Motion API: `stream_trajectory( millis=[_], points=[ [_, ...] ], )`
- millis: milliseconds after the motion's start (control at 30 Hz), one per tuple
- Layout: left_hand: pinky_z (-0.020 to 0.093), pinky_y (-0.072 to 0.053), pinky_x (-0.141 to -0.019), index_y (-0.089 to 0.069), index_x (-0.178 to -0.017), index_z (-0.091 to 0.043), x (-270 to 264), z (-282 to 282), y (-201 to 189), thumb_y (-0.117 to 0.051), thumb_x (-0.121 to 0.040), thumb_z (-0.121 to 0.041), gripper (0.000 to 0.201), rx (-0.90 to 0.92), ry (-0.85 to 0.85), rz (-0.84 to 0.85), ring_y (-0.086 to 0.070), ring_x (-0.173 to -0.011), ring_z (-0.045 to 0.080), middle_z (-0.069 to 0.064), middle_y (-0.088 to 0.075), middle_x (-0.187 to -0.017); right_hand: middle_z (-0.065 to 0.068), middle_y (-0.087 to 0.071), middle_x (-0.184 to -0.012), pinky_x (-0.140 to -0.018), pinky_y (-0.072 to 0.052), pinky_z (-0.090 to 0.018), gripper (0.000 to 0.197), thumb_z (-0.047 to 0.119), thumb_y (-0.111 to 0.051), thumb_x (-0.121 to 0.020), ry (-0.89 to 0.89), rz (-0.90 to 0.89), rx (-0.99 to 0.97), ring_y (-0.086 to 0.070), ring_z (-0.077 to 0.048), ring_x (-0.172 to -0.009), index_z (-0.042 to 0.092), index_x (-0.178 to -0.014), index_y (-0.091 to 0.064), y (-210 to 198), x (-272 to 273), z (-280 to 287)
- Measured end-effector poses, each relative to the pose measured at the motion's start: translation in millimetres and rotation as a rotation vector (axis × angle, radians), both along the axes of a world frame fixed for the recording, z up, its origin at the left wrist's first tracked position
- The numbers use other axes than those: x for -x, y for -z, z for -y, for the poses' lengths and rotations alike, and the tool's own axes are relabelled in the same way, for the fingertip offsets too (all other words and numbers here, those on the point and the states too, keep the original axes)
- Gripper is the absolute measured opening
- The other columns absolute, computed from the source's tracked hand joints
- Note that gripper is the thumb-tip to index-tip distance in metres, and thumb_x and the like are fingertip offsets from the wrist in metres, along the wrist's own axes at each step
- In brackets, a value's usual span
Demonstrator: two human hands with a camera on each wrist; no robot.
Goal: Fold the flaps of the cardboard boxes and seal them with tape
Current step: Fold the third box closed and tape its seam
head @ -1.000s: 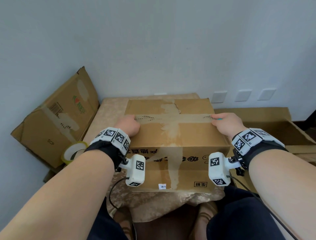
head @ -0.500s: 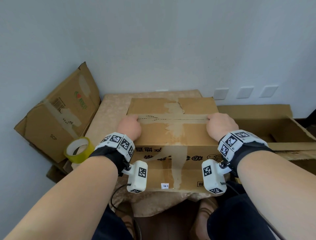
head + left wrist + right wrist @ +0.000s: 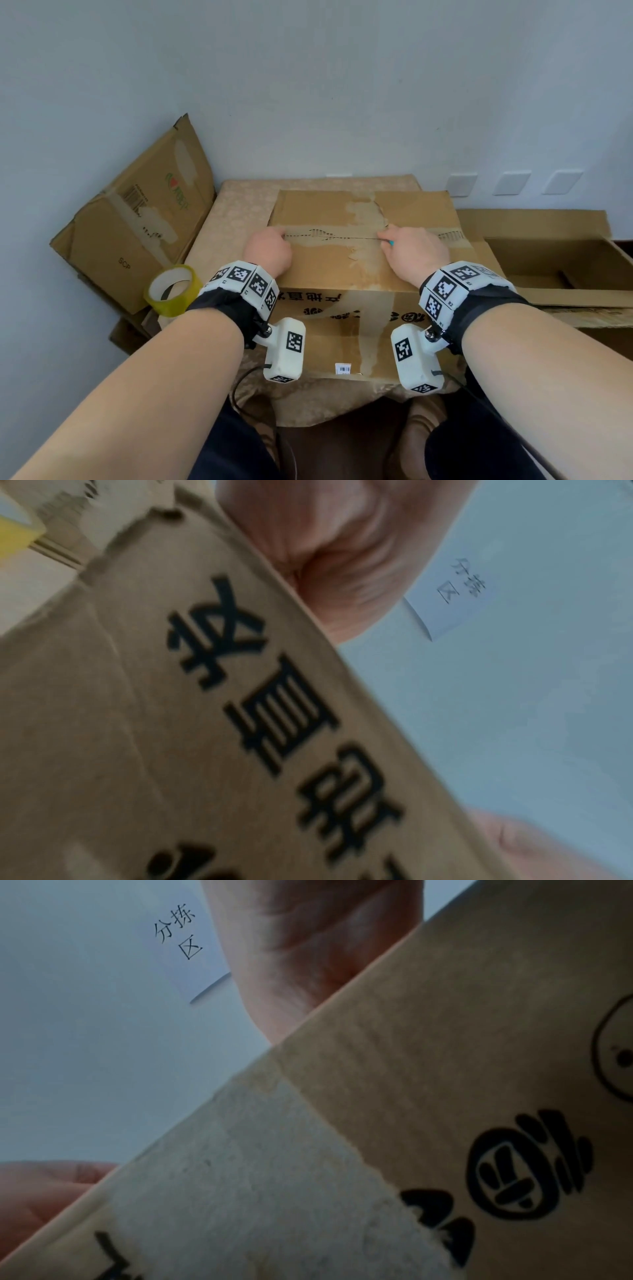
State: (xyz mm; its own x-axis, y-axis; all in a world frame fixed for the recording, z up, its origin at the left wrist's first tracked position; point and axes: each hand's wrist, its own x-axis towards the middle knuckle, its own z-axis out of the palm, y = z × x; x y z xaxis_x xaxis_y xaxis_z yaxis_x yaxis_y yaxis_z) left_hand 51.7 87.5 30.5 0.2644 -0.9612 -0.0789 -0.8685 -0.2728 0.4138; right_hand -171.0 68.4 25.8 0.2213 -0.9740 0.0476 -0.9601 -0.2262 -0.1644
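A brown cardboard box (image 3: 342, 270) with printed black characters stands on the cloth-covered table (image 3: 233, 212), its top flaps folded down. A clear tape strip (image 3: 346, 236) runs across the seam. My left hand (image 3: 269, 248) presses the strip's left end. My right hand (image 3: 416, 250) presses the strip near the middle, and a small teal tool tip (image 3: 391, 243) pokes out under its fingers. The wrist views show only each palm, left (image 3: 342, 547) and right (image 3: 308, 947), above the box's front face (image 3: 171, 723); the fingers are hidden behind the box edge.
A yellow tape roll (image 3: 171, 291) lies at the table's left edge. A worn box (image 3: 130, 233) leans against the wall on the left. An open empty box (image 3: 561, 260) sits to the right. Wall sockets (image 3: 510, 183) are behind.
My right hand has slid left along the tape from the box's right edge to near the middle. The left hand has stayed at the left end.
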Motion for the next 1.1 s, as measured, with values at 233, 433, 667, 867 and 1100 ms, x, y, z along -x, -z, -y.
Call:
stream_trajectory(
  millis=[233,433,667,867,1100],
  points=[
    [0.04,-0.041,-0.105,-0.023,-0.149,-0.015,-26.8,-1.2,4.4,-0.06,-0.089,-0.016,0.07,0.056,-0.122,-0.351,-0.051,-0.123,0.024,0.005,-0.053,-0.137,-0.001,-0.065,-0.117,-0.062,-0.041,-0.027,0.037,0.019,-0.033,-0.101,0.064,-0.004,-0.001,-0.062,-0.025,-0.094,0.03,-0.116,-0.065,1.7,-6.0,3.8],
    [0.043,-0.043,-0.103,-0.03,-0.147,-0.017,-33.3,0.4,12.4,-0.061,-0.087,-0.006,0.069,0.105,-0.155,-0.582,-0.054,-0.119,0.024,0.006,-0.055,-0.134,-0.005,-0.066,-0.112,-0.064,-0.04,-0.027,0.037,0.018,-0.033,-0.1,0.118,0.011,-0.018,-0.061,-0.027,-0.091,0.03,-0.118,-0.064,3.8,-17.6,5.5],
    [0.043,-0.037,-0.109,-0.024,-0.149,-0.014,-42.3,6.6,12.5,-0.058,-0.087,0.001,0.072,0.012,-0.109,-0.691,-0.046,-0.128,0.024,0.009,-0.047,-0.143,-0.002,-0.065,-0.118,-0.067,-0.044,-0.028,0.036,0.025,-0.031,-0.102,0.053,0.028,0.013,-0.062,-0.026,-0.098,0.029,-0.125,-0.059,7.0,-37.9,3.3],
    [0.039,-0.038,-0.108,-0.027,-0.148,-0.014,-47.6,7.1,17.9,-0.056,-0.086,0.008,0.072,0.029,-0.108,-0.81,-0.046,-0.128,0.022,0.01,-0.045,-0.143,0.001,-0.064,-0.121,-0.064,-0.041,-0.028,0.035,0.026,-0.033,-0.102,0.035,0.055,0.033,-0.062,-0.027,-0.098,0.033,-0.125,-0.059,10.5,-48.4,2.3],
    [0.034,-0.04,-0.106,-0.027,-0.148,-0.014,-53.8,6.8,16.7,-0.058,-0.086,0.005,0.071,0.024,-0.066,-0.816,-0.048,-0.126,0.022,0.009,-0.047,-0.142,-0.003,-0.066,-0.112,-0.064,-0.04,-0.028,0.034,0.024,-0.034,-0.102,0.041,0.081,0.0,-0.06,-0.026,-0.088,0.028,-0.116,-0.065,4.9,-72.9,5.6]
  ],
)
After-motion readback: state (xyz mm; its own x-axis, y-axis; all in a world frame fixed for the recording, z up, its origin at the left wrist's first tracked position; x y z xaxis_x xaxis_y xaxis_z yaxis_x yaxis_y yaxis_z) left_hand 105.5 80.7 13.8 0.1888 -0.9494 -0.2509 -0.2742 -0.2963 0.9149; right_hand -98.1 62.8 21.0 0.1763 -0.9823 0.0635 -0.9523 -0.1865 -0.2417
